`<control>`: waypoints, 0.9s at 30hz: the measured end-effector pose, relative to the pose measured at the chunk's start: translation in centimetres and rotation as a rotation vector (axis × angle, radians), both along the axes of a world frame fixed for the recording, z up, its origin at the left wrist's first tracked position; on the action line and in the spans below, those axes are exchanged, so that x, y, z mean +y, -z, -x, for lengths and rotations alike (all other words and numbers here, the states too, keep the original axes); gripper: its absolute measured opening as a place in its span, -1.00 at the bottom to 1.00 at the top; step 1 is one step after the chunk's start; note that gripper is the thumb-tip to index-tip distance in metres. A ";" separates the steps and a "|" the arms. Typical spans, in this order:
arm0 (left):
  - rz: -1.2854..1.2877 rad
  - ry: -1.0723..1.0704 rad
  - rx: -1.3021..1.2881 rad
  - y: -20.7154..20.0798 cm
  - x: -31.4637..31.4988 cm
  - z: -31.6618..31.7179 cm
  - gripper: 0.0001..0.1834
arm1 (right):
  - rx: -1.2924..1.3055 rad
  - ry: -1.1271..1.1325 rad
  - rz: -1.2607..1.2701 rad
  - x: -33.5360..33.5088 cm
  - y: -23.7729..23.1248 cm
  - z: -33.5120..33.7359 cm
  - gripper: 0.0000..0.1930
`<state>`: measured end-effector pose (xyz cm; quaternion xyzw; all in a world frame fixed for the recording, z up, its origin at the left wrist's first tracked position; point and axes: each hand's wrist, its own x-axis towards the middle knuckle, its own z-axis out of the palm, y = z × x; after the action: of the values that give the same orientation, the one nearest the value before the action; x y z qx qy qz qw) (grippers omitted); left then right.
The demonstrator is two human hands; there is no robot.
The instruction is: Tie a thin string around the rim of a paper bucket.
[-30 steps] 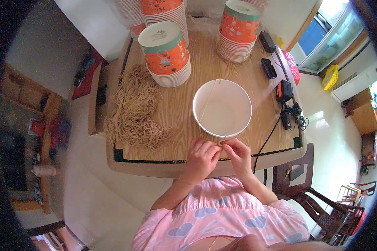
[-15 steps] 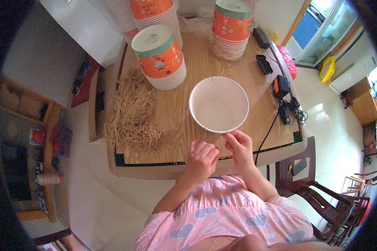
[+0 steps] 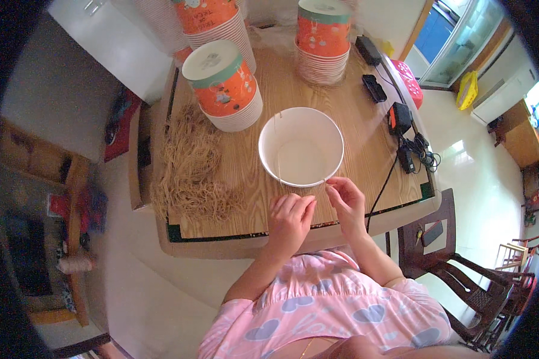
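Observation:
A white paper bucket (image 3: 308, 152) stands on the table before me, its open mouth up. A thin tan string (image 3: 280, 149) crosses its mouth from the far rim and passes over the near rim toward my left hand. My left hand (image 3: 290, 216) is closed just below that rim, fingers curled, apparently around the string; their tips are partly hidden. My right hand (image 3: 348, 203) pinches with thumb and forefinger at the near right rim, on something too small to make out. A heap of loose tan string (image 3: 191, 170) lies to the left.
Behind stand an orange-and-green stack of nested buckets (image 3: 224, 87), a taller stack (image 3: 218, 27) and another stack (image 3: 322, 42). A black power adapter (image 3: 399, 118) and tangled cables (image 3: 422, 155) lie at the right edge. A dark wooden chair (image 3: 428, 239) is beside the table.
The bucket has shifted slightly left relative to my hands. My right hand has moved a little right, its thumb and fingers spread somewhat more. My left hand stays below the rim, still closed.

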<state>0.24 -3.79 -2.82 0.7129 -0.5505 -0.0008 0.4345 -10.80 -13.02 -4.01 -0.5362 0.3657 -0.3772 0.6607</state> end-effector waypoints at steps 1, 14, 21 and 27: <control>0.006 0.001 -0.004 -0.1 -0.1 0.0 -0.87 | -0.005 0.009 -0.001 -0.1 0.5 -0.1 -0.93; -0.032 -0.044 0.042 0.5 0.4 -0.6 -0.89 | 0.191 0.086 0.417 -0.9 3.2 -0.7 -0.93; -0.109 -0.037 -0.021 1.4 0.0 -0.6 -0.91 | 0.134 0.063 0.519 0.2 1.0 -1.0 -0.93; -0.109 -0.031 -0.110 1.3 -0.3 -0.5 -0.88 | 0.100 0.076 0.500 0.2 0.7 -1.6 -0.91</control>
<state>0.76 -4.10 -4.12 0.7428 -0.5617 0.0152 0.3641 -9.23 -12.79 -4.73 -0.6868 0.3134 -0.4535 0.4738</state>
